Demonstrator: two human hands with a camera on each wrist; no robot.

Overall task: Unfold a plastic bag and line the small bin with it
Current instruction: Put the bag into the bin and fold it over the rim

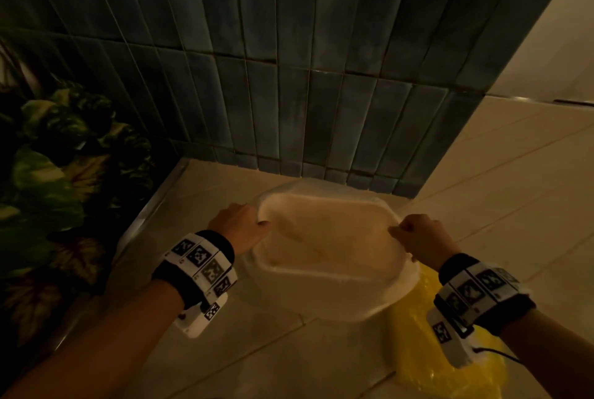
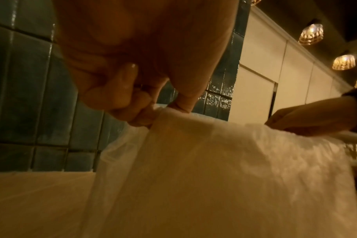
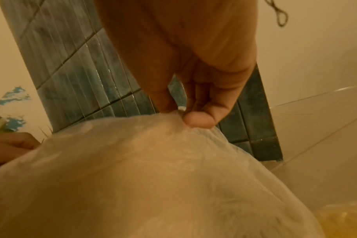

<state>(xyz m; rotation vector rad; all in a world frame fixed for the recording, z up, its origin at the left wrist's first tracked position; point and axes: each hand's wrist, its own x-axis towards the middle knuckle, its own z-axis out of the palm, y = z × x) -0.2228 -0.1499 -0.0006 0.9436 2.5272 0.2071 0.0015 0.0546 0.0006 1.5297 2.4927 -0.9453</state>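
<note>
A thin white plastic bag (image 1: 324,238) is spread open over the small bin, draping its rim (image 1: 331,271) and hanging down its sides (image 2: 224,169). The bin itself is hidden under the plastic. My left hand (image 1: 239,226) pinches the bag's edge at the left side of the rim, seen close up with thumb and curled fingers (image 2: 141,112) on the plastic. My right hand (image 1: 421,238) pinches the opposite edge between thumb and fingers (image 3: 198,119). The bag (image 3: 153,177) is stretched between both hands.
The bin stands on beige floor tiles (image 1: 257,350) close to a dark blue tiled wall (image 1: 289,77). A yellow plastic bag (image 1: 450,366) lies on the floor at the bin's right. Leafy plants (image 1: 58,173) fill the left, behind a metal strip.
</note>
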